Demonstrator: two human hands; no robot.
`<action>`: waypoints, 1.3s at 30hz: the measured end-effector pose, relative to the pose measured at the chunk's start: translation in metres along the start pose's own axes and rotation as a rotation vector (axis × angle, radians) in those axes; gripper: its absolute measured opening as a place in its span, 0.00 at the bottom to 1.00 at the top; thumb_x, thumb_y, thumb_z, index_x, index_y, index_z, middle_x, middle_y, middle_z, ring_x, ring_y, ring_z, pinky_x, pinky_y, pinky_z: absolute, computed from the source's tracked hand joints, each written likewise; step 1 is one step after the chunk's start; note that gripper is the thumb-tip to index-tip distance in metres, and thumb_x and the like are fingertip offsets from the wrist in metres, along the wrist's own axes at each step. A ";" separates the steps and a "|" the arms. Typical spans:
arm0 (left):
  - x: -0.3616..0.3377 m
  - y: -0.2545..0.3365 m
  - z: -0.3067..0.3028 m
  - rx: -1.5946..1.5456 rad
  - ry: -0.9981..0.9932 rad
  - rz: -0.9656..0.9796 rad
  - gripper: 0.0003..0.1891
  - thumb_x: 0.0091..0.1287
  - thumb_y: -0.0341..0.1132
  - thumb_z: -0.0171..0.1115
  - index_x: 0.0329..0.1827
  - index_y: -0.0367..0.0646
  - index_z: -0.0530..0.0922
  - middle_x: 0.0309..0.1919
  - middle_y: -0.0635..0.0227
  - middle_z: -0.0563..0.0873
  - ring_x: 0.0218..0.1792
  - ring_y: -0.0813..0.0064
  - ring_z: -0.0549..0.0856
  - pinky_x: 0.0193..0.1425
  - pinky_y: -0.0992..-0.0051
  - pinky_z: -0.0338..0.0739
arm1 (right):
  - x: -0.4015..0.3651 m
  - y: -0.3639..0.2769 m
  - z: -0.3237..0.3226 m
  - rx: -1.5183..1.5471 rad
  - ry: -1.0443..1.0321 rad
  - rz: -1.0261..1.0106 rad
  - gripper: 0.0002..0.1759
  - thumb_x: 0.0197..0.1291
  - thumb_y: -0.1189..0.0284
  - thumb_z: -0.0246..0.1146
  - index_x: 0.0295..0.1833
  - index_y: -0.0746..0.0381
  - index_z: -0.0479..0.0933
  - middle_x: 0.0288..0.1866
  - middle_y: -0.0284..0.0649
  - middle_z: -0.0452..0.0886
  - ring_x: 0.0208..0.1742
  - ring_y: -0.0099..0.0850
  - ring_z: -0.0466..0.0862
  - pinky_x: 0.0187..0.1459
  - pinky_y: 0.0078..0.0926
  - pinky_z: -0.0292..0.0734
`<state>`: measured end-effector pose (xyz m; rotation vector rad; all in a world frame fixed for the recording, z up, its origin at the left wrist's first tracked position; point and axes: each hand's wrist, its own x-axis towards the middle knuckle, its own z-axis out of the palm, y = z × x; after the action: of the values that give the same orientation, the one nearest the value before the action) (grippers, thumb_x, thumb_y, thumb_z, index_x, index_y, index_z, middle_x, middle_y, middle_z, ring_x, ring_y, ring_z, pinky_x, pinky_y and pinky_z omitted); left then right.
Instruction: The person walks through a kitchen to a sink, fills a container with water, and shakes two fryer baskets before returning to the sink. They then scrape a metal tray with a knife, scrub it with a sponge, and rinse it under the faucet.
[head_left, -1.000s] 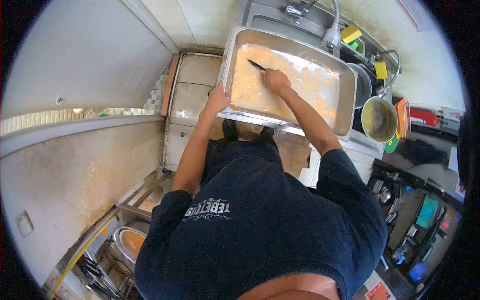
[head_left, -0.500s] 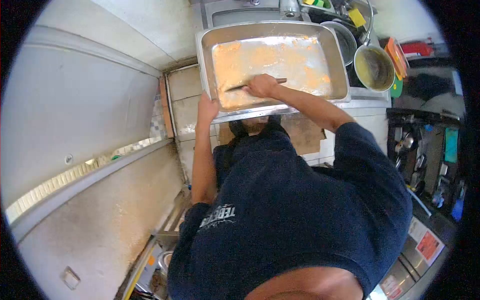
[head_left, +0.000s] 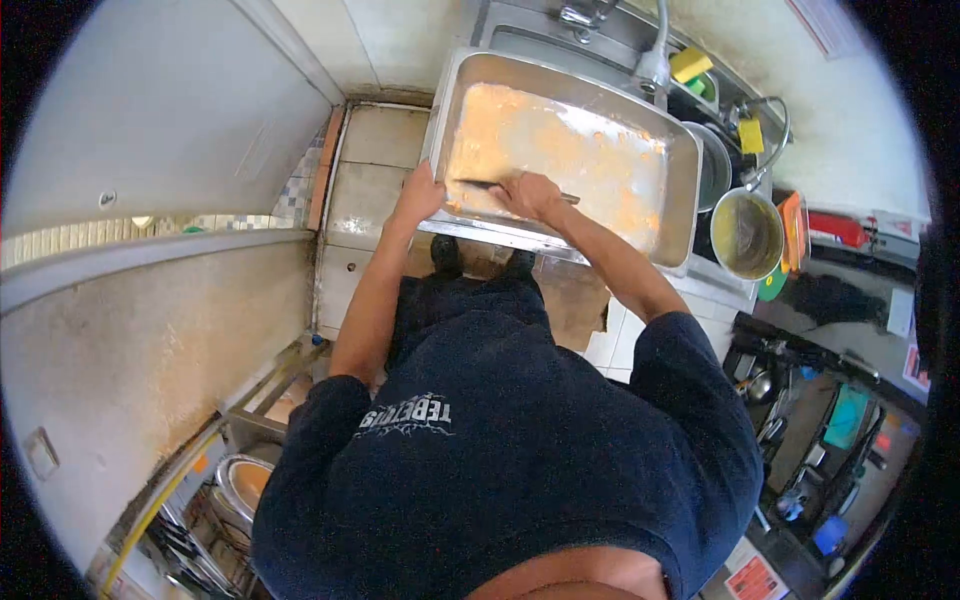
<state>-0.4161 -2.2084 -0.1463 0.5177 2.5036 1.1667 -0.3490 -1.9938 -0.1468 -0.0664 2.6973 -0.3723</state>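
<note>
A large, deep rectangular metal pan [head_left: 580, 82] rests over the sink edge, its bottom smeared with orange residue. My left hand [head_left: 420, 193] is closed on the rim at its near left corner. Inside the pan, my right hand [head_left: 530, 194] is closed around a flat-bladed spatula [head_left: 475, 183]. The dark blade points left against the residue near the front left corner, and the handle end sticks out to the right of my fist. My fingers hide the middle of the tool.
Behind the pan is a metal sink [head_left: 540, 48] with a faucet [head_left: 655, 70]. A dirty pot [head_left: 747, 235] and yellow sponges [head_left: 690, 65] are to the right. Utensils in trays [head_left: 845, 420] lie farther right. A white wall panel [head_left: 150, 120] stands at left.
The view has shifted and turned, so the pan appears rotated clockwise. My left hand still grips the rim. The spatula stays near the pan's front left corner, in my right hand.
</note>
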 end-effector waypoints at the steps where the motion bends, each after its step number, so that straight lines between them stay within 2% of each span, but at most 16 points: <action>1: 0.000 -0.002 0.002 -0.007 0.009 -0.013 0.17 0.50 0.28 0.50 0.45 0.31 0.68 0.37 0.38 0.77 0.43 0.41 0.75 0.49 0.56 0.69 | -0.004 0.000 -0.001 -0.027 -0.039 -0.023 0.26 0.61 0.51 0.42 0.41 0.60 0.77 0.38 0.52 0.79 0.41 0.48 0.79 0.43 0.45 0.73; 4: 0.000 0.001 -0.003 0.034 -0.019 -0.011 0.17 0.50 0.28 0.50 0.44 0.31 0.69 0.37 0.38 0.77 0.43 0.42 0.75 0.48 0.57 0.70 | 0.002 0.000 -0.007 -0.050 -0.064 -0.007 0.25 0.61 0.52 0.42 0.41 0.60 0.77 0.37 0.52 0.79 0.41 0.47 0.79 0.44 0.45 0.73; 7: -0.002 0.011 -0.008 0.009 -0.080 -0.061 0.19 0.50 0.31 0.51 0.47 0.33 0.69 0.41 0.40 0.77 0.46 0.44 0.75 0.51 0.59 0.70 | 0.025 0.006 -0.012 0.067 0.179 0.119 0.27 0.63 0.53 0.40 0.40 0.64 0.75 0.35 0.55 0.79 0.39 0.50 0.79 0.43 0.47 0.73; 10: -0.005 0.012 -0.006 -0.040 -0.068 -0.048 0.17 0.50 0.28 0.50 0.45 0.32 0.69 0.37 0.39 0.77 0.43 0.43 0.76 0.47 0.57 0.71 | 0.038 0.000 -0.042 0.193 0.189 0.286 0.26 0.63 0.54 0.40 0.41 0.64 0.75 0.36 0.55 0.79 0.40 0.51 0.79 0.44 0.45 0.73; 14: 0.000 0.011 -0.006 0.000 -0.056 -0.044 0.19 0.50 0.29 0.50 0.47 0.33 0.69 0.38 0.39 0.78 0.43 0.43 0.76 0.48 0.57 0.71 | 0.058 0.015 -0.021 0.204 0.183 0.273 0.26 0.62 0.53 0.42 0.43 0.62 0.77 0.40 0.51 0.79 0.44 0.47 0.78 0.48 0.43 0.71; 18: -0.001 0.009 -0.006 -0.009 -0.036 -0.046 0.20 0.50 0.29 0.50 0.47 0.33 0.69 0.38 0.39 0.78 0.43 0.42 0.76 0.49 0.57 0.70 | 0.015 0.008 -0.014 0.175 -0.095 0.162 0.27 0.60 0.52 0.44 0.46 0.63 0.76 0.44 0.52 0.77 0.48 0.47 0.77 0.51 0.44 0.69; 20: 0.000 0.006 -0.004 0.008 -0.037 -0.043 0.20 0.49 0.29 0.50 0.47 0.33 0.69 0.39 0.40 0.78 0.44 0.42 0.76 0.49 0.57 0.70 | -0.005 0.009 -0.007 0.062 -0.175 0.006 0.28 0.60 0.51 0.44 0.43 0.64 0.76 0.43 0.53 0.78 0.48 0.47 0.77 0.51 0.43 0.69; 21: 0.000 0.008 -0.003 0.030 -0.029 -0.038 0.19 0.49 0.29 0.50 0.47 0.33 0.69 0.39 0.40 0.78 0.44 0.42 0.76 0.50 0.57 0.70 | -0.016 -0.005 -0.029 0.042 -0.324 0.019 0.29 0.60 0.50 0.44 0.41 0.66 0.77 0.41 0.54 0.78 0.47 0.48 0.76 0.50 0.42 0.69; 24: -0.001 0.012 -0.006 0.042 -0.055 -0.121 0.19 0.49 0.29 0.49 0.46 0.33 0.69 0.38 0.39 0.78 0.44 0.42 0.76 0.49 0.56 0.70 | -0.025 -0.008 -0.017 0.145 -0.356 -0.032 0.30 0.60 0.49 0.44 0.40 0.67 0.77 0.41 0.55 0.78 0.46 0.49 0.76 0.50 0.42 0.69; 26: 0.002 0.005 -0.002 -0.014 -0.024 -0.048 0.18 0.50 0.28 0.49 0.46 0.32 0.69 0.38 0.38 0.77 0.43 0.41 0.75 0.49 0.56 0.70 | -0.022 0.002 -0.013 0.096 -0.382 -0.065 0.30 0.61 0.50 0.44 0.41 0.67 0.77 0.42 0.55 0.78 0.46 0.50 0.76 0.50 0.42 0.68; 29: 0.003 0.000 -0.003 -0.037 -0.032 -0.061 0.17 0.50 0.28 0.49 0.45 0.32 0.70 0.38 0.37 0.77 0.44 0.41 0.75 0.49 0.56 0.70 | -0.018 0.012 -0.001 0.192 -0.324 -0.203 0.30 0.61 0.50 0.44 0.41 0.68 0.76 0.39 0.57 0.78 0.43 0.51 0.77 0.49 0.41 0.69; 32: 0.004 -0.010 0.004 -0.007 -0.053 -0.033 0.18 0.51 0.29 0.49 0.46 0.33 0.70 0.40 0.39 0.77 0.45 0.42 0.75 0.50 0.57 0.70 | -0.024 -0.007 -0.016 0.183 -0.374 -0.128 0.30 0.61 0.50 0.44 0.42 0.69 0.76 0.40 0.57 0.77 0.44 0.51 0.77 0.49 0.42 0.69; 34: 0.008 -0.017 0.007 -0.103 -0.033 0.070 0.19 0.51 0.29 0.49 0.47 0.35 0.70 0.41 0.41 0.77 0.45 0.43 0.76 0.50 0.57 0.70 | -0.010 -0.009 -0.001 0.170 -0.254 -0.069 0.31 0.61 0.49 0.44 0.43 0.69 0.75 0.39 0.57 0.78 0.44 0.52 0.77 0.49 0.42 0.69; 36: 0.004 -0.010 0.003 -0.068 -0.051 0.035 0.19 0.51 0.29 0.49 0.48 0.35 0.70 0.41 0.41 0.77 0.45 0.43 0.76 0.50 0.58 0.70 | -0.012 -0.013 -0.014 0.132 -0.324 0.029 0.30 0.61 0.50 0.44 0.41 0.68 0.76 0.38 0.57 0.78 0.42 0.51 0.78 0.47 0.43 0.71; 38: 0.002 -0.001 -0.003 -0.028 -0.078 0.017 0.20 0.52 0.30 0.49 0.49 0.36 0.69 0.41 0.41 0.77 0.45 0.43 0.76 0.50 0.58 0.70 | -0.012 0.001 -0.008 0.088 -0.108 0.052 0.29 0.62 0.51 0.43 0.38 0.68 0.77 0.36 0.56 0.78 0.41 0.51 0.78 0.45 0.44 0.71; 39: 0.001 0.000 -0.002 -0.017 -0.060 -0.014 0.20 0.52 0.29 0.49 0.50 0.36 0.69 0.41 0.41 0.77 0.45 0.44 0.76 0.49 0.58 0.70 | -0.019 0.013 -0.008 0.088 -0.030 0.008 0.25 0.61 0.57 0.46 0.33 0.68 0.77 0.31 0.53 0.79 0.35 0.45 0.80 0.38 0.42 0.74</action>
<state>-0.4181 -2.2093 -0.1453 0.5215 2.4406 1.1493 -0.3350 -1.9777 -0.1361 -0.0349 2.6474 -0.4831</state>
